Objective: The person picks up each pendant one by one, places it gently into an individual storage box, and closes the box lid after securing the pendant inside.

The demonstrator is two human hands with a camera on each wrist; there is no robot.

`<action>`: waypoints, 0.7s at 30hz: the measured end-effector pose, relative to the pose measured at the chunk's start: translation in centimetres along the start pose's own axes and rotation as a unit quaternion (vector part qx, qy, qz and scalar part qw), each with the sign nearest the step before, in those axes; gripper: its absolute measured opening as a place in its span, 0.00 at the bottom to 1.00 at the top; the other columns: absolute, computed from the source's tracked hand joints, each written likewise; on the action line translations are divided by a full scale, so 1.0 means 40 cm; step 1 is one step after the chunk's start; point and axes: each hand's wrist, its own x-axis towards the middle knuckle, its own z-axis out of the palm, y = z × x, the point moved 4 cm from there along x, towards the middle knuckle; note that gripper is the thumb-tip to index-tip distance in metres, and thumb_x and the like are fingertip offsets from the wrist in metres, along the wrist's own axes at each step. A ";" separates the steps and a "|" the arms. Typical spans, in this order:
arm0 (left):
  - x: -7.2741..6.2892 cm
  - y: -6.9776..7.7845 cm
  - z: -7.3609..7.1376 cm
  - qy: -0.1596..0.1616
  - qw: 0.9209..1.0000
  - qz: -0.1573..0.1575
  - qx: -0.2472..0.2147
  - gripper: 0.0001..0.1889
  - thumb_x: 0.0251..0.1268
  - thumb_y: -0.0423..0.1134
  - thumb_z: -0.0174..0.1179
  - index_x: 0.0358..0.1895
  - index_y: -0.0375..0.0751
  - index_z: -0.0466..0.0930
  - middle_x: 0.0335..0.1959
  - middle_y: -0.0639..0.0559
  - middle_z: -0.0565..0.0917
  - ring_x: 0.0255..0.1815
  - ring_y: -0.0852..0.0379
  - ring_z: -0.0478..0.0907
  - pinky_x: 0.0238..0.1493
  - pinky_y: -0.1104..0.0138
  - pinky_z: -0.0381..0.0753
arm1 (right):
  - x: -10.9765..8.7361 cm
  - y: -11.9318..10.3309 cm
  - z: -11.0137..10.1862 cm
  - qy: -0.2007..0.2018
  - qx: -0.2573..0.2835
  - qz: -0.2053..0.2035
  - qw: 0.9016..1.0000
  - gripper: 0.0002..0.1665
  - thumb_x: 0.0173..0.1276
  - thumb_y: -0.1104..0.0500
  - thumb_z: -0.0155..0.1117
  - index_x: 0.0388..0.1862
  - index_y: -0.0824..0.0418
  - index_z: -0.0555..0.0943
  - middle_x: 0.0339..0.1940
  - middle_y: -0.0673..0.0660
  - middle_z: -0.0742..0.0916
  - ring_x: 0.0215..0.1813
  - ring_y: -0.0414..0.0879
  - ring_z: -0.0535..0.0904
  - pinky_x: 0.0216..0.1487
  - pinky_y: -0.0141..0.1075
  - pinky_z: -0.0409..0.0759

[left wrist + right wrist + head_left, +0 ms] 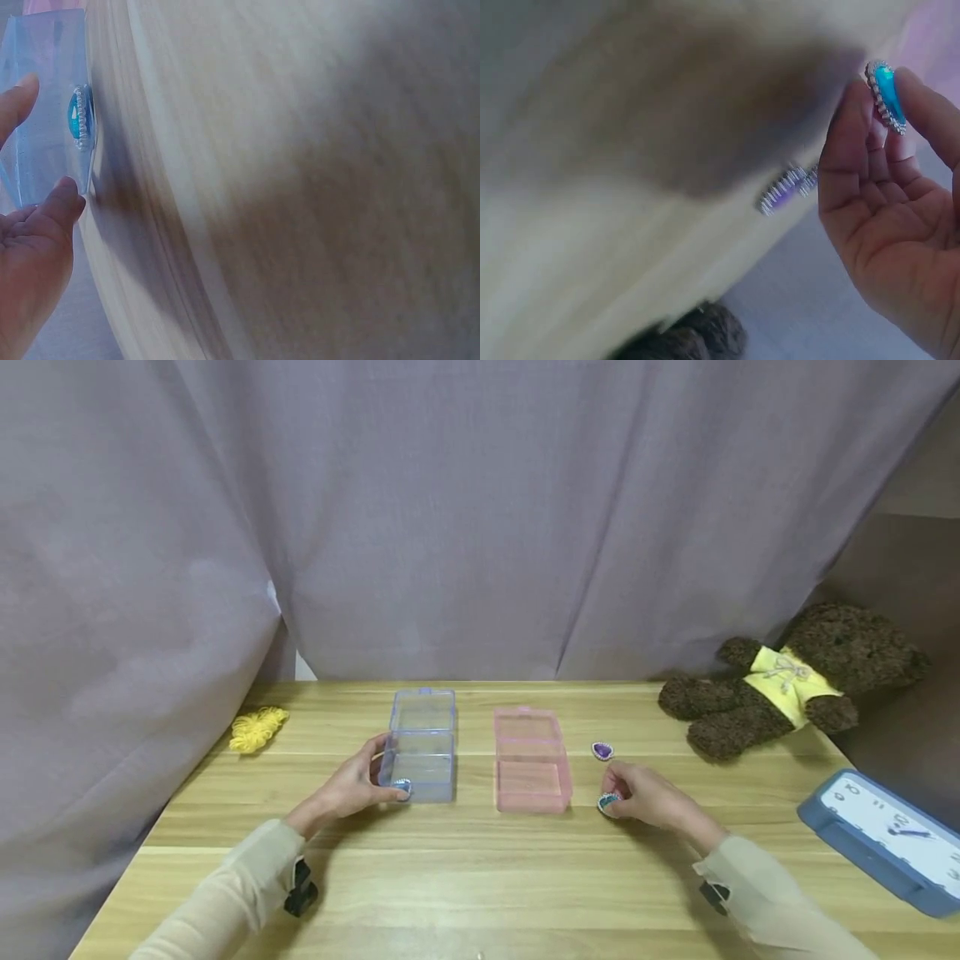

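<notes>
My left hand [352, 785] holds the left side of an open clear-blue plastic box [431, 791], thumb at its front and fingers behind. A blue gem with a beaded silver edge [81, 118] shows through the box wall near its front left corner. Between thumb and fingers of my right hand [648, 797] is pinched a teal gem with a silver beaded rim [887, 94]. It is held to the right of an open clear-pink box [532, 802], whose lid leans back. Just beyond that hand a purple gem [602, 751] lies on the table.
A bundle of yellow yarn [257, 729] lies at the table's left edge. On the right are a brown teddy bear [750, 693] in a yellow top and a blue-framed clock [885, 839]. A grey curtain [450, 527] hangs behind the wooden table [450, 893].
</notes>
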 end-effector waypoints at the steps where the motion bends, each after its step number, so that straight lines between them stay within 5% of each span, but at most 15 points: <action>1: 0.000 0.000 0.000 0.001 1.000 0.000 0.001 0.50 0.47 0.24 0.68 0.71 0.27 0.42 0.72 0.30 0.51 0.70 0.32 0.55 0.66 0.51 0.67 | 0.001 -0.007 -0.010 0.002 0.004 0.003 1.000 0.11 0.53 0.70 0.67 0.29 0.65 0.72 0.20 0.49 0.75 0.23 0.34 0.67 0.21 0.26 0.70; 6: 0.001 -0.002 -0.001 0.007 1.000 0.000 0.004 0.50 0.47 0.24 0.69 0.71 0.28 0.43 0.71 0.29 0.52 0.70 0.32 0.55 0.67 0.50 0.66 | 0.044 -0.073 -0.068 0.046 0.030 0.002 0.998 0.09 0.57 0.70 0.65 0.32 0.67 0.73 0.24 0.54 0.79 0.25 0.39 0.75 0.22 0.29 0.80; 10: -0.001 -0.002 -0.006 0.008 1.000 0.001 0.002 0.50 0.47 0.24 0.68 0.71 0.28 0.43 0.71 0.30 0.51 0.70 0.32 0.55 0.67 0.50 0.66 | 0.120 -0.154 -0.063 0.065 0.076 -0.015 0.995 0.08 0.59 0.70 0.64 0.36 0.70 0.74 0.30 0.59 0.81 0.29 0.44 0.79 0.29 0.32 0.85; 21: 0.002 -0.001 -0.001 0.006 1.000 0.003 -0.004 0.51 0.47 0.23 0.68 0.71 0.27 0.41 0.71 0.29 0.51 0.70 0.32 0.55 0.65 0.52 0.68 | 0.327 -0.368 0.148 0.026 0.195 -0.019 0.980 0.10 0.56 0.73 0.65 0.38 0.70 0.78 0.28 0.58 0.81 0.28 0.42 0.77 0.37 0.39 0.87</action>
